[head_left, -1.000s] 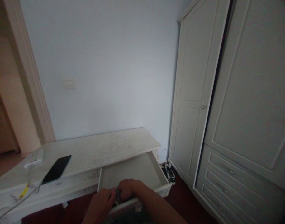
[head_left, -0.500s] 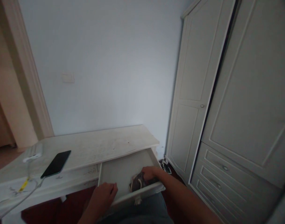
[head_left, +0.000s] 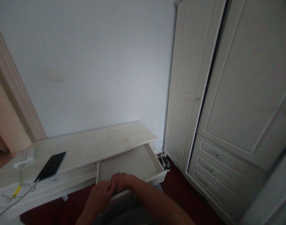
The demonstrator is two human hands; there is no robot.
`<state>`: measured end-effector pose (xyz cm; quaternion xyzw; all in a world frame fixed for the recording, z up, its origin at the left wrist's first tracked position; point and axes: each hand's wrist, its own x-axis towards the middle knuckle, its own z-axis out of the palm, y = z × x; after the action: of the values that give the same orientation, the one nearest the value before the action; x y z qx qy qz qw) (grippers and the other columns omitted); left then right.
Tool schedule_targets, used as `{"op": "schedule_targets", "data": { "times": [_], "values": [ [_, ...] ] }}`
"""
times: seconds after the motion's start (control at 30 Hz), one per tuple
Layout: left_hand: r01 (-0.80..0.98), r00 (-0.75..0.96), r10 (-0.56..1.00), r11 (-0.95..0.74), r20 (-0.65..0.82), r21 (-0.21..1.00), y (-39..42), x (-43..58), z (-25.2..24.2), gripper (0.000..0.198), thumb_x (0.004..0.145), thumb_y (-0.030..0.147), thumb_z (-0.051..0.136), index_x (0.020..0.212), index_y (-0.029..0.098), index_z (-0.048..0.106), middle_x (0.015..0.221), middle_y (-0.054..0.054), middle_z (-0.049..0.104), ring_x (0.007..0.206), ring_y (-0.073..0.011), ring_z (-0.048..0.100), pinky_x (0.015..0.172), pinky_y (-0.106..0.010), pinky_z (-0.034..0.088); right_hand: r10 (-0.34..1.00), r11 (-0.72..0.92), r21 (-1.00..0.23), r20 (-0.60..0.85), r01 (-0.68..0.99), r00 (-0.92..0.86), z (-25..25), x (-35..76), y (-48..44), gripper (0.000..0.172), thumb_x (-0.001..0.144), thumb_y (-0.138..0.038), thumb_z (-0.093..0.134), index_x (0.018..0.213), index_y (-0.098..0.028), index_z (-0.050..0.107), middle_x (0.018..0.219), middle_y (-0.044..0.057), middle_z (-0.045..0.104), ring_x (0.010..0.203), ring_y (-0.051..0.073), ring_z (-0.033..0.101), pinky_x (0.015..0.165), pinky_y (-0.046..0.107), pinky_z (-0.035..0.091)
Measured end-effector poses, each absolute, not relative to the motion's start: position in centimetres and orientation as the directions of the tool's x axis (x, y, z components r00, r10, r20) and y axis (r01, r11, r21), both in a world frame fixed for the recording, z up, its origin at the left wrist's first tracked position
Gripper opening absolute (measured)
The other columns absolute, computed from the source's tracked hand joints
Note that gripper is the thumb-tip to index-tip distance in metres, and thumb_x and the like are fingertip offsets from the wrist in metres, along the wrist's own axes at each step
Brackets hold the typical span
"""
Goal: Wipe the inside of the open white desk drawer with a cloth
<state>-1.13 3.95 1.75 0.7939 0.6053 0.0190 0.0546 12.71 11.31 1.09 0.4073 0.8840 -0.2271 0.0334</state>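
Holds left hand (head_left: 103, 189) against right hand (head_left: 120, 182) at the open drawer (head_left: 135, 162) (clenched or grasping, cannot tell for either).

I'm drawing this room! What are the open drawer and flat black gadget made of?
The drawer looks like wood or board, painted matte white: pale, unshiny panels. The gadget seems topped with smooth glass, maybe plastic: even, dark face.

Dark phone (head_left: 51, 166) near white box (head_left: 25, 157); shoes (head_left: 165, 163) beside wardrobe (head_left: 182, 125).
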Motion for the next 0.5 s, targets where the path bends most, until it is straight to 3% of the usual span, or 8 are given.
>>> {"op": "schedule_targets", "data": {
  "times": [0.13,0.3,0.4,0.5],
  "values": [
    [0.937,0.285,0.958,-0.276,-0.013,0.213,3.8,-1.2,1.6,0.056,0.108,0.04,0.024,0.103,0.026,0.078,0.106,-0.008,0.081,0.103,-0.0243,0.073,0.086,-0.033,0.046,0.735,0.569,-0.311,-0.224,0.761,-0.641,3.5,19.6,10.5,0.021,0.07,-0.022,0.078,0.089,-0.031,0.08,0.088,0.002,0.078,0.08,0.024,0.07,0.063,0.028,0.049],
    [0.894,0.306,0.952,-0.292,0.01,0.34,3.7,-1.0,1.0,0.054,0.107,0.05,0.028,0.103,0.029,0.078,0.115,-0.007,0.08,0.111,-0.0239,0.072,0.097,-0.034,0.045,0.84,0.516,-0.223,-0.058,0.827,-0.539,8.8,33.0,8.6,0.037,0.074,-0.018,0.068,0.109,-0.023,0.077,0.119,0.013,0.069,0.109,0.03,0.064,0.088,0.035,0.047],
    [0.901,0.292,0.956,-0.285,0.03,0.326,3.7,-0.8,1.0,0.054,0.106,0.051,0.03,0.098,0.028,0.077,0.108,-0.007,0.081,0.106,-0.0249,0.073,0.094,-0.035,0.046,0.909,0.415,-0.193,0.128,0.889,-0.396,10.2,38.8,7.1,0.052,0.075,-0.017,0.062,0.126,-0.024,0.07,0.121,0.011,0.064,0.112,0.027,0.059,0.093,0.034,0.043],
    [0.92,0.273,0.961,-0.271,0.032,0.282,3.8,-0.7,1.1,0.054,0.106,0.049,0.029,0.094,0.026,0.076,0.1,-0.007,0.08,0.101,-0.0247,0.073,0.089,-0.034,0.046,0.932,0.352,-0.18,0.159,0.919,-0.326,8.5,40.8,7.5,0.066,0.07,-0.017,0.064,0.135,-0.023,0.065,0.121,0.011,0.061,0.112,0.029,0.056,0.093,0.034,0.041]
  ]
}}
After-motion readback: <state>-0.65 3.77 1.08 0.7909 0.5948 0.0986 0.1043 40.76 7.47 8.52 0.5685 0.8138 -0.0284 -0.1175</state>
